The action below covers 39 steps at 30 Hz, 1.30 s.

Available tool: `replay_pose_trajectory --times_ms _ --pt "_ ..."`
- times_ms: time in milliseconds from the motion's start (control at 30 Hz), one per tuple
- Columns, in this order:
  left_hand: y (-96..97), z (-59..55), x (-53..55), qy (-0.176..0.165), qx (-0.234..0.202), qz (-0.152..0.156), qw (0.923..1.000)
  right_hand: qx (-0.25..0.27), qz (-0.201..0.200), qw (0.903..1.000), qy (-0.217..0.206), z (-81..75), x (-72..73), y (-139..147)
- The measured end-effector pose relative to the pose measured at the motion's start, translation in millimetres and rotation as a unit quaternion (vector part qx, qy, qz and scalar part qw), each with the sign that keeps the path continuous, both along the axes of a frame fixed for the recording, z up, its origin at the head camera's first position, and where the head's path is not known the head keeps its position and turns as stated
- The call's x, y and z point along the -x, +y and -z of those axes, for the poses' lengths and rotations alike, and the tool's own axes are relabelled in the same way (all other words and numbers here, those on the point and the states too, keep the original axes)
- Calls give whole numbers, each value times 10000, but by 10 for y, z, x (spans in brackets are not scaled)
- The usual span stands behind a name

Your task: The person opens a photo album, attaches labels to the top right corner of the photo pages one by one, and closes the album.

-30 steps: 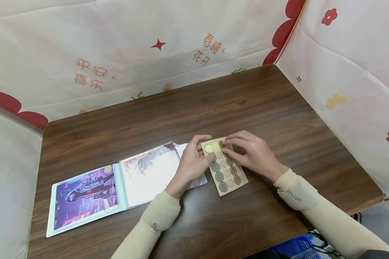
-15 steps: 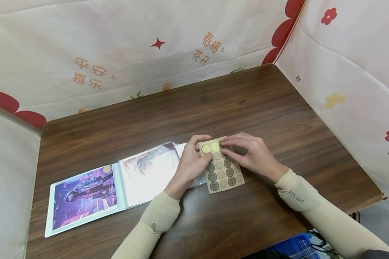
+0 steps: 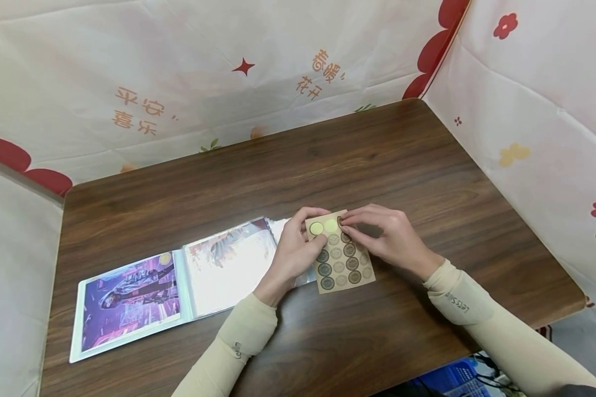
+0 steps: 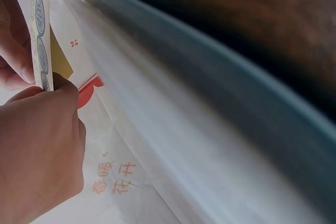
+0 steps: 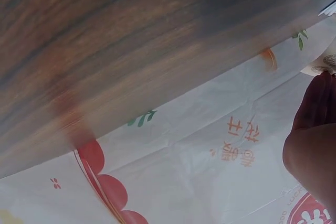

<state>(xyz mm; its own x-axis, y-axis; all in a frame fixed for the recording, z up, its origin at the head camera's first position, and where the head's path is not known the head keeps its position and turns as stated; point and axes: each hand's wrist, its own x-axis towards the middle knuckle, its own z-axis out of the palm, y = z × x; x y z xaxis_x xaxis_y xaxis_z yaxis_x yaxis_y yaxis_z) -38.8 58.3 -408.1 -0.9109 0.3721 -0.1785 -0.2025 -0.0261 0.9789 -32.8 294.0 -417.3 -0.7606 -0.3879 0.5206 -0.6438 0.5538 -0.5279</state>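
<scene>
A tan sheet of round stickers (image 3: 340, 278) is held above the table, its circles printed with dark or pale rings. Two spots at its top left show bright yellow-green. My left hand (image 3: 295, 248) grips the sheet's left edge, thumb on the front and fingers behind. At the upper right corner, the thumb and index finger of my right hand (image 3: 392, 237) pinch a dark round sticker (image 3: 340, 221); whether its edge is lifted I cannot tell. In the left wrist view the sheet (image 4: 42, 30) appears nearly edge-on, above my left hand (image 4: 42, 145).
An open photo album (image 3: 191, 281) lies left of the sheet, partly under my left forearm. Its left page holds a purple picture (image 3: 129, 303) with a gold round sticker (image 3: 165, 259) at a corner. Printed cloth walls (image 3: 189, 66) border the wooden table (image 3: 303, 165). A blue basket (image 3: 457, 377) stands below its front edge.
The sheet has swung slightly left at its lower end and straightened. Both hands keep their hold, with the right fingers shifting only a little at the corner sticker.
</scene>
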Motion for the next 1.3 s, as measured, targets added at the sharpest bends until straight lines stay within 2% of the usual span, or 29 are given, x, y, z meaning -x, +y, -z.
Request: replay_pose_trajectory --times_ms 167,400,700,900,1300 --pt "5 8 -7 84 -56 0 9999 11 33 9999 -96 7 -10 -1" --pt "16 16 -11 254 -30 21 9997 -31 169 9998 77 30 -8 -8" --pt "12 37 -11 595 439 -129 9972 -88 307 9995 13 6 -4 -5" --pt "27 30 -16 737 718 -193 9945 28 322 9993 187 23 18 -2" --pt "43 50 -8 992 1378 -239 9852 56 456 9988 171 30 17 26"
